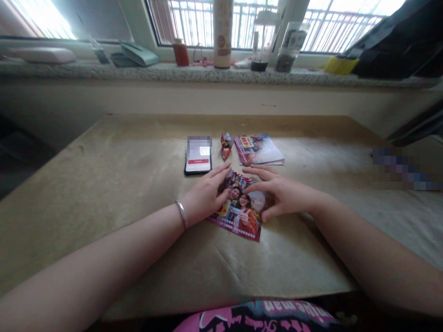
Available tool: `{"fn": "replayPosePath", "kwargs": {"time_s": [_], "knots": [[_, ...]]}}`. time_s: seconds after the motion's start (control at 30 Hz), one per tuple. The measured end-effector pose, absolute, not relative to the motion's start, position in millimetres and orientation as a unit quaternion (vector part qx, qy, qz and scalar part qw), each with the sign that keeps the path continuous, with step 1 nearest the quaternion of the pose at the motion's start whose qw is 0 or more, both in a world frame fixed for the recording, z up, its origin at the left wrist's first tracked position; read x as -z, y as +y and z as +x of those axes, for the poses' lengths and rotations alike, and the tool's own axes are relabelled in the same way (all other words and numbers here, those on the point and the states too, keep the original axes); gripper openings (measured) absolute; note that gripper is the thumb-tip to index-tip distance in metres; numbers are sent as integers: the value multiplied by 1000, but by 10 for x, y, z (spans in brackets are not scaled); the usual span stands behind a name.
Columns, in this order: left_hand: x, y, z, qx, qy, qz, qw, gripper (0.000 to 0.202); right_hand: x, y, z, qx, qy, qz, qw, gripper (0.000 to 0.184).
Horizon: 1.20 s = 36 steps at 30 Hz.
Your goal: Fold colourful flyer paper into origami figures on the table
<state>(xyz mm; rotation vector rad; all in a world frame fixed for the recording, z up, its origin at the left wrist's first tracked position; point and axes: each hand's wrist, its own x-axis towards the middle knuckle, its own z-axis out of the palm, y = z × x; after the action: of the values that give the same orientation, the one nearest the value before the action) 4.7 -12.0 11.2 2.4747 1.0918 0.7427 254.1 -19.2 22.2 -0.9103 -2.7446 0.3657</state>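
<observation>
A printed paper flyer [242,216] with photos of people lies on the table in front of me. Across its left side rests my left hand [209,191], fingers stretched out, a silver bangle on the wrist. My right hand [277,191] is at the flyer's right edge, fingers spread and slightly curved, thumb by the lower right side. Just beyond the hands stands a small folded paper piece [226,146] with a reddish print. To its right is a stack of similar flyers [261,150]. A phone [198,159] with a lit screen lies left of the folded piece.
The wooden-looking table [114,184] reaches to the wall under a stone windowsill [194,74]. On the sill are a red container [180,53], a tall cylinder [222,37], clear containers [289,50] and a yellow object [341,64]. A blurred item [404,168] lies at far right.
</observation>
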Motion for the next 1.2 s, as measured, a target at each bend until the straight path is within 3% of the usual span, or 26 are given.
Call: {"fn": "replayPosePath", "kwargs": {"time_s": [0.17,0.43,0.67,0.73,0.93,1.2], "knots": [[-65,-24,33,-332,466,799,185,60,-204,-222,2501,-138,-929,-322,123,76],[-48,24,12,-302,500,789,190,64,-219,-143,2622,-158,-919,-343,114,59],[-45,33,-6,-324,524,751,239,62,-159,-83,2733,-162,-918,-345,108,70],[-37,34,-6,-322,523,749,246,62,-120,-65,2714,-143,-924,-327,136,63],[-54,6,14,-315,523,752,248,62,-131,-72,2584,-75,-920,-299,244,15],[-88,-39,44,-344,462,753,318,47,-124,-169,2393,-144,-877,-334,313,10]]}}
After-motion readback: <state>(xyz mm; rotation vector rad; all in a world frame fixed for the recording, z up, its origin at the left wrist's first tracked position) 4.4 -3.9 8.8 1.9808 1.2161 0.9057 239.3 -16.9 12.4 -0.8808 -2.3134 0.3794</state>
